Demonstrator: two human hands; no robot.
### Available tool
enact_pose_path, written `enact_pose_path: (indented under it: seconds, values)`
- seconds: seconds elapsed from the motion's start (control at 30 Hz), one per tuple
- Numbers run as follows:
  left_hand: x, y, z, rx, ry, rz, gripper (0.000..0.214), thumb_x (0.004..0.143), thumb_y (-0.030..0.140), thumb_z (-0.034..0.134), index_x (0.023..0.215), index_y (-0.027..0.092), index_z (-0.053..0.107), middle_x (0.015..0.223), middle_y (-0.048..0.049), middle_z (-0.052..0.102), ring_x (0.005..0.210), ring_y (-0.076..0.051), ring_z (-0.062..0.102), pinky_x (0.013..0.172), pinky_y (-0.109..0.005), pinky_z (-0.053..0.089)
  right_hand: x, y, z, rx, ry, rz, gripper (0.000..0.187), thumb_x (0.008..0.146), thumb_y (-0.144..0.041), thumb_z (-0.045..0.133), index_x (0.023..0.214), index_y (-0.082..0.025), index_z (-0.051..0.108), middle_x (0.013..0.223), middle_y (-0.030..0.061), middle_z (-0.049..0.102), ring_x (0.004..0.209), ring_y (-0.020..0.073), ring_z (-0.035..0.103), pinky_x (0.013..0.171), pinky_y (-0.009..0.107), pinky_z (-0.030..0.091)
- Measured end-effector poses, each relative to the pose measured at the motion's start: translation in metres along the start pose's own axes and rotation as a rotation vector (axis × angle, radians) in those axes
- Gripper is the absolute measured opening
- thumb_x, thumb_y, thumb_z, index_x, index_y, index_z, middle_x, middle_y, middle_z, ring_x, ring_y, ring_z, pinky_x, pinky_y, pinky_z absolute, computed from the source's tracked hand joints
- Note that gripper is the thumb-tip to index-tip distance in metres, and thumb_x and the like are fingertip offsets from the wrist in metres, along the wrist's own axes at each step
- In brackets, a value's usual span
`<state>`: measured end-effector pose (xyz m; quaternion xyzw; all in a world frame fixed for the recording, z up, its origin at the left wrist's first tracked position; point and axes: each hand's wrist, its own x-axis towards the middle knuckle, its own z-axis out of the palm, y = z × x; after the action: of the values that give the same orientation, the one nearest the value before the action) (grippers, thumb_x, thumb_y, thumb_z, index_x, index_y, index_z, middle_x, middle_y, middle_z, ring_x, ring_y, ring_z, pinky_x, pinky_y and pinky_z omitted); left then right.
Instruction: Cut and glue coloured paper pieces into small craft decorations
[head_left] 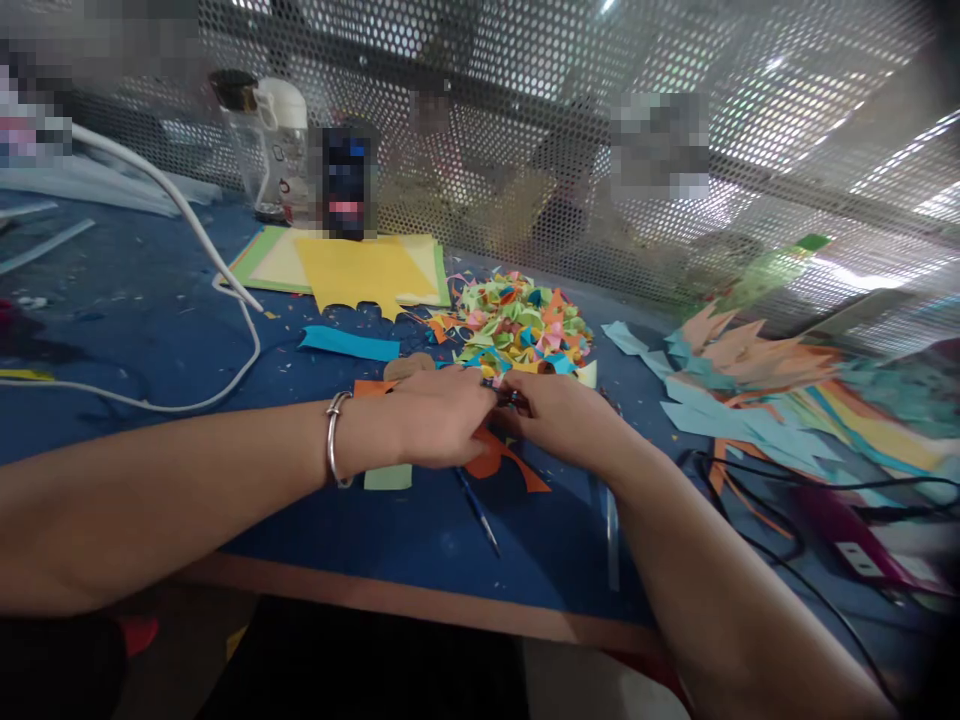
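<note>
My left hand [442, 412], with a silver bangle at its wrist, has its fingers curled down over a piece of orange paper [491, 458] with curved edges. Close against it, my right hand [561, 418] is closed, its fingers bent around something small and dark that I cannot make out. The fingertips of both hands nearly meet and are partly hidden. A light green paper piece [388, 477] sticks out below my left wrist, and a round brown piece [409, 367] lies just behind that hand. A blue pen-like tool [480, 515] rests on the table in front of the hands.
Colourful paper scraps [521, 325] are heaped behind the hands. Yellow and green sheets [360, 268], a blue strip [351, 342], bottles [289, 150] and a white cable [251, 350] lie leftward. Rightward are cut papers [757, 350], black cords and a purple power strip [862, 540].
</note>
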<state>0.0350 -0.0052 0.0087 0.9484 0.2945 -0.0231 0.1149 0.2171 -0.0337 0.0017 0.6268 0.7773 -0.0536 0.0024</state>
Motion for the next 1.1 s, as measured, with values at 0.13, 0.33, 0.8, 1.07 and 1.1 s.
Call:
enact_pose_path:
  seconds: [0.13, 0.33, 0.8, 1.07, 1.1]
  values:
    - [-0.001, 0.001, -0.010, -0.124, -0.160, 0.023, 0.021, 0.078, 0.041, 0.063, 0.084, 0.021, 0.068, 0.096, -0.0081, 0.068, 0.088, -0.025, 0.063, 0.067, -0.032, 0.043, 0.000, 0.001, -0.001, -0.011, 0.001, -0.016, 0.022, 0.091, -0.039, 0.053, 0.089, -0.020, 0.064, 0.078, 0.0065, 0.069, 0.071, 0.0205, 0.062, 0.056, 0.028, 0.030]
    - [0.002, -0.033, -0.017, -0.053, 0.078, -0.050, 0.024, 0.079, 0.029, 0.060, 0.100, 0.020, 0.066, 0.108, -0.0113, 0.064, 0.101, -0.026, 0.059, 0.076, -0.033, 0.043, -0.001, 0.000, -0.003, 0.009, -0.017, 0.002, 0.026, 0.091, -0.045, 0.053, 0.089, -0.021, 0.062, 0.076, 0.0059, 0.069, 0.068, 0.0198, 0.060, 0.054, 0.028, 0.027]
    - [0.011, -0.042, -0.013, -0.083, -0.088, 0.048, 0.015, 0.080, 0.017, 0.053, 0.088, 0.016, 0.066, 0.098, -0.0111, 0.065, 0.091, -0.023, 0.059, 0.070, -0.031, 0.041, 0.001, 0.004, 0.000, 0.067, -0.063, 0.007, 0.029, 0.092, -0.046, 0.052, 0.100, -0.020, 0.063, 0.082, 0.0062, 0.072, 0.068, 0.0197, 0.064, 0.055, 0.027, 0.031]
    - [0.010, -0.045, -0.015, -0.345, 0.124, 0.114, 0.026, 0.077, 0.012, 0.053, 0.102, 0.017, 0.057, 0.085, -0.0051, 0.066, 0.071, -0.014, 0.058, 0.061, -0.026, 0.038, -0.002, 0.002, -0.007, -0.003, -0.082, 0.034, 0.025, 0.091, -0.037, 0.052, 0.102, -0.017, 0.063, 0.087, 0.0093, 0.073, 0.076, 0.0227, 0.066, 0.056, 0.028, 0.032]
    - [0.010, -0.047, -0.017, -0.365, 0.188, 0.123, 0.023, 0.077, 0.013, 0.054, 0.100, 0.018, 0.057, 0.085, -0.0047, 0.066, 0.070, -0.014, 0.058, 0.062, -0.026, 0.039, -0.002, 0.002, -0.008, -0.010, -0.081, 0.044, 0.024, 0.091, -0.035, 0.052, 0.101, -0.017, 0.064, 0.086, 0.0094, 0.073, 0.075, 0.0225, 0.066, 0.056, 0.028, 0.031]
